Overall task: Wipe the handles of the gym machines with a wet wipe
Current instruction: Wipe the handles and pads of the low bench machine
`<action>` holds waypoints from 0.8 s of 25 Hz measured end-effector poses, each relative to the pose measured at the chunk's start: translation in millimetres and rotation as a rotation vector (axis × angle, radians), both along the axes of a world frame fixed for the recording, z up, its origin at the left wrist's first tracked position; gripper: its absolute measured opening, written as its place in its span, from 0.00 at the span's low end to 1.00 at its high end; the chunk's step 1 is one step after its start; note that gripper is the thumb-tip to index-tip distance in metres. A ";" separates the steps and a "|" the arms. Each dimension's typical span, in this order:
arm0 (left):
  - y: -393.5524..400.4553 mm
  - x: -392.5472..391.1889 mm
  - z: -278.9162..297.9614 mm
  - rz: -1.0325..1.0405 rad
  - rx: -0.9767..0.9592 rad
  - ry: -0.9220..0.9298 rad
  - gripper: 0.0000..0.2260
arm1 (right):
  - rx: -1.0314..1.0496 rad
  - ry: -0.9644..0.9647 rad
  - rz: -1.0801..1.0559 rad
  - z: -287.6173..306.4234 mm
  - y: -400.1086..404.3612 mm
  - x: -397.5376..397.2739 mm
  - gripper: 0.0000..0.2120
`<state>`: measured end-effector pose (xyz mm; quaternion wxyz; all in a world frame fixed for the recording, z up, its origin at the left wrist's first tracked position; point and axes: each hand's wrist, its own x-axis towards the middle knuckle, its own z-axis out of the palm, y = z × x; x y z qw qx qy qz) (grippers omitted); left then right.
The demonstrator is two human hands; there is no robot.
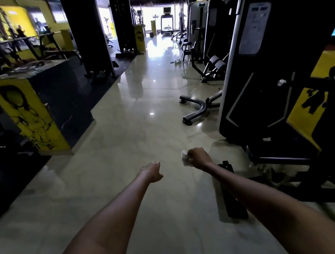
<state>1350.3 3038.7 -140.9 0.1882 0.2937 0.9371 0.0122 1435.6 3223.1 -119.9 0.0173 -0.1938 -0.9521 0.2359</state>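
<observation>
- We see a glossy, pale beige tiled floor (142,112) running down the middle of the gym, mirroring the bright light from the far end.
- On our right stands a tall black weight-stack machine with grey trim and a pale instruction label (257,66), its dark base frame resting on the floor.
- On our left sits a low black block with a yellow end panel carrying a black drawn figure (34,115), set against the edge of dark matting.
- Farther down the right side we find a row of black and grey gym machines (202,36), one with padded rollers, and a curved black metal floor foot (196,109) lying between them and the tall machine.
- A flat black bar (231,191) lies on the floor beneath our right forearm.
- At the far end, in the glare, stands a treadmill with a screen (167,20).
- Our right hand (199,157) is stretched out over the floor, fingers curled into a fist round a crumpled white wet wipe (185,159) that bulges out on the left side of the fist, well apart from any machine handle.
- Our left hand (151,172) reaches forward beside it, touching nothing; its fingers point away from us, so we cannot tell how they lie.
</observation>
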 end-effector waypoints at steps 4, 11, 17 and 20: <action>48.4 -97.0 -14.1 0.041 0.014 0.009 0.22 | -0.033 0.030 -0.049 -14.9 53.7 -105.4 0.06; 147.3 -299.6 -1.2 0.036 0.030 0.027 0.21 | -0.026 0.036 -0.114 -8.6 157.6 -292.7 0.16; 255.8 -435.5 -7.8 0.001 0.016 0.001 0.22 | -0.005 0.027 -0.139 -20.8 255.8 -424.6 0.16; 310.9 -509.0 -22.4 -0.006 0.017 -0.010 0.22 | 0.006 0.078 -0.111 -28.6 312.4 -499.1 0.21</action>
